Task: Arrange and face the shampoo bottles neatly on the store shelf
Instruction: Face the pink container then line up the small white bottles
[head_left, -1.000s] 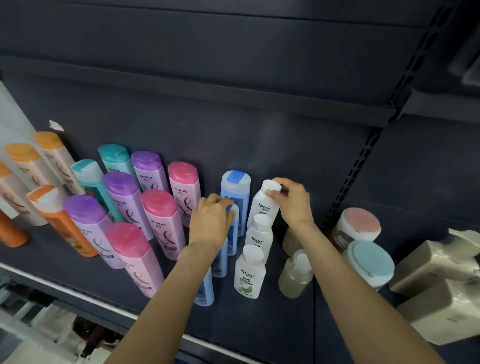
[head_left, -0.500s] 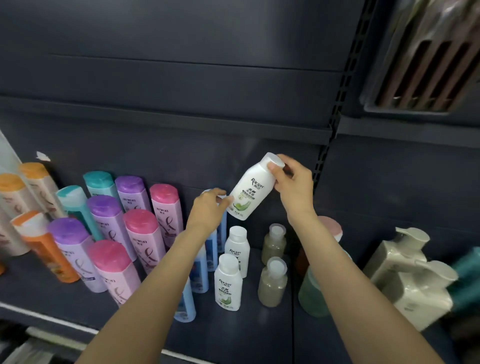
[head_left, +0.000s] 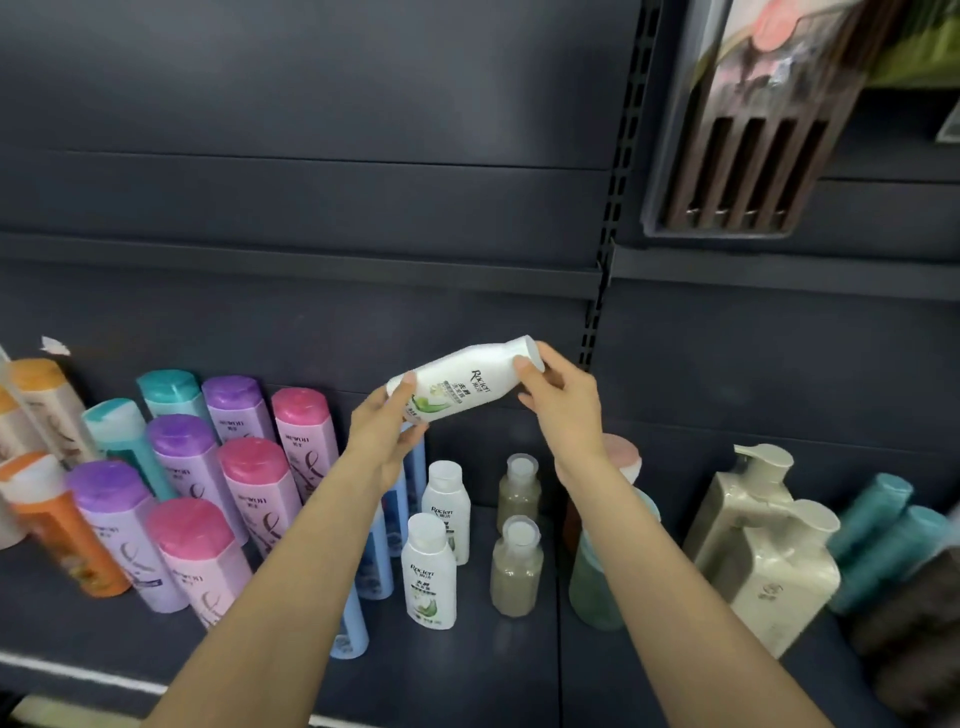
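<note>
Two blue bottles partly arm-hidden.

White bottle held up in both hands: smooth plastic w/ a soft sheen, printed label. Same finish on the two white bottles standing below. Pink/purple bottles: semi-gloss plastic bodies, caps look frosted, slightly matt. Two small olive bottles: translucent plastic, white caps. Cream pump bottles: plastic, wrapped in shiny clear film (crinkle glare visible). Shelf & back panel: dark painted metal, matt, smooth. Slatted rack top right: looks like dark wood, blurred.
</note>
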